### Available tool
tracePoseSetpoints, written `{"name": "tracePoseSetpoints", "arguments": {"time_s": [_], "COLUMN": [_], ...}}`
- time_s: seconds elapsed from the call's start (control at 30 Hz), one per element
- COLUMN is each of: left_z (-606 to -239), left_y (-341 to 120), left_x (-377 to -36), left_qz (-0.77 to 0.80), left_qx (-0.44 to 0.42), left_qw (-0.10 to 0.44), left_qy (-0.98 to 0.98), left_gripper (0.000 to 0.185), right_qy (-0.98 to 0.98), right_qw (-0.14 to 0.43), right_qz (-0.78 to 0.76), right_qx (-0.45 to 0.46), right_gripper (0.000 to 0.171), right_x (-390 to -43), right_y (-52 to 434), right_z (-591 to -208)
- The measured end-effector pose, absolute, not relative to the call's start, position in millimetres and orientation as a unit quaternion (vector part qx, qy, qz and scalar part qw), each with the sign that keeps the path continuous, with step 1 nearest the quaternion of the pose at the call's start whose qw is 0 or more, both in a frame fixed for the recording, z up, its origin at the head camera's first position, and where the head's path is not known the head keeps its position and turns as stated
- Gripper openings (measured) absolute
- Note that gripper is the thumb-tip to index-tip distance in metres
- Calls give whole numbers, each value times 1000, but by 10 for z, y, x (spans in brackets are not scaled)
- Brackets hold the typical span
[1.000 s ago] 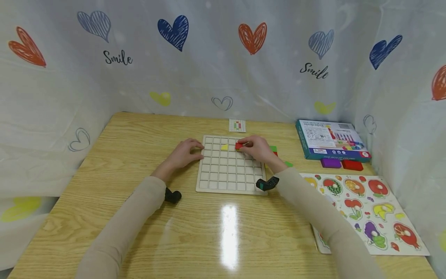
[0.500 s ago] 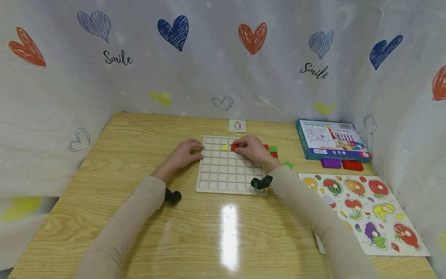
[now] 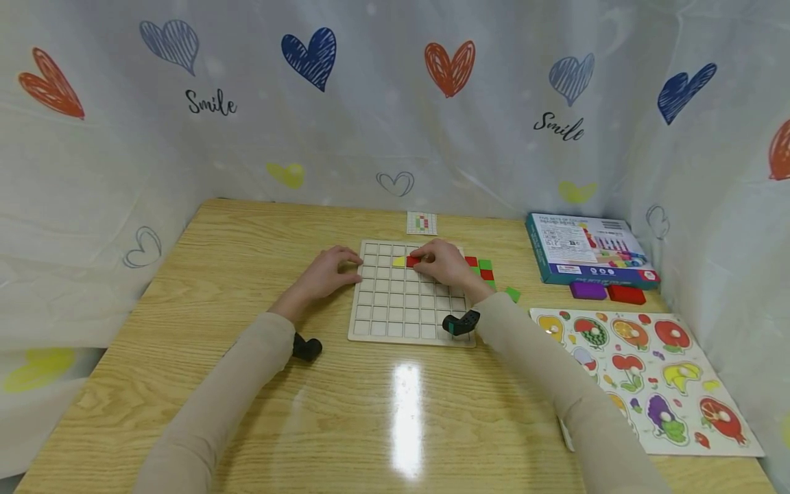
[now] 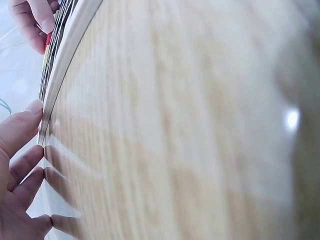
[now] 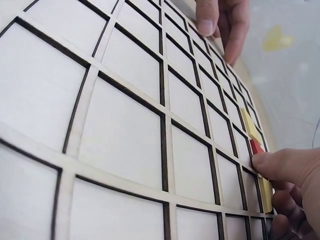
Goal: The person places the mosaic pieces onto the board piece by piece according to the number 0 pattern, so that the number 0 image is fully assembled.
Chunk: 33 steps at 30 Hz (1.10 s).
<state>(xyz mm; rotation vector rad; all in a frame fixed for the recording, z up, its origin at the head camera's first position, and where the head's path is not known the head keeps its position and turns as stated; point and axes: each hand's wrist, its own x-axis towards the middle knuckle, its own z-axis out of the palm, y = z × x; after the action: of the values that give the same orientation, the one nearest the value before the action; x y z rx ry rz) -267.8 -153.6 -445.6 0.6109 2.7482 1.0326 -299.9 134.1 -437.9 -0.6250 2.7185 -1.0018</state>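
Note:
A pale wooden grid board (image 3: 387, 312) lies on the table. My right hand (image 3: 449, 264) pinches a red tile (image 3: 412, 261) between thumb and finger, at a cell in an upper row. Just left of it, a yellow piece (image 3: 399, 261) with a slanted side sits in the grid. The right wrist view shows the red tile (image 5: 256, 147) under my thumb, and another yellow piece (image 5: 266, 195) partly behind the fingers. My left hand (image 3: 327, 273) touches the board's left edge with its fingertips and thumb, the fingers relaxed.
Red and green tiles (image 3: 487, 274) lie right of the board, partly hidden by my right arm; a green tile (image 3: 513, 294) lies apart. Behind the board is a small pattern card (image 3: 422, 223). Further right are a box (image 3: 586, 247), purple (image 3: 588, 290) and red (image 3: 627, 294) blocks, and a fruit puzzle (image 3: 703, 412).
My right hand has shifted left with the red tile, which now sits beside the yellow piece. More of the tiles at the right have come into sight. The left hand stays put.

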Motion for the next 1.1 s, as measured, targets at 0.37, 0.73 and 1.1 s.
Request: {"name": "tracePoseSetpoints", "arguments": {"time_s": [0.37, 0.73, 1.1], "left_z": [-4468, -4466, -4465], "left_y": [-1533, -1543, -1545], "left_x": [-2685, -2696, -2696], "left_qz": [346, 342, 340], "left_qx": [203, 204, 203], "left_qw": [69, 69, 71], "left_qy": [913, 915, 915], "left_gripper": [38, 38, 38], "right_qy": [908, 908, 898], "right_qw": [83, 79, 70], "right_qz": [-346, -349, -396], "right_qx": [-220, -217, -178], "right_gripper": [29, 29, 35], "right_x": [-2994, -2982, -2911], "right_y": [1349, 1332, 1449], "right_z": [-4397, -4388, -4370]}}
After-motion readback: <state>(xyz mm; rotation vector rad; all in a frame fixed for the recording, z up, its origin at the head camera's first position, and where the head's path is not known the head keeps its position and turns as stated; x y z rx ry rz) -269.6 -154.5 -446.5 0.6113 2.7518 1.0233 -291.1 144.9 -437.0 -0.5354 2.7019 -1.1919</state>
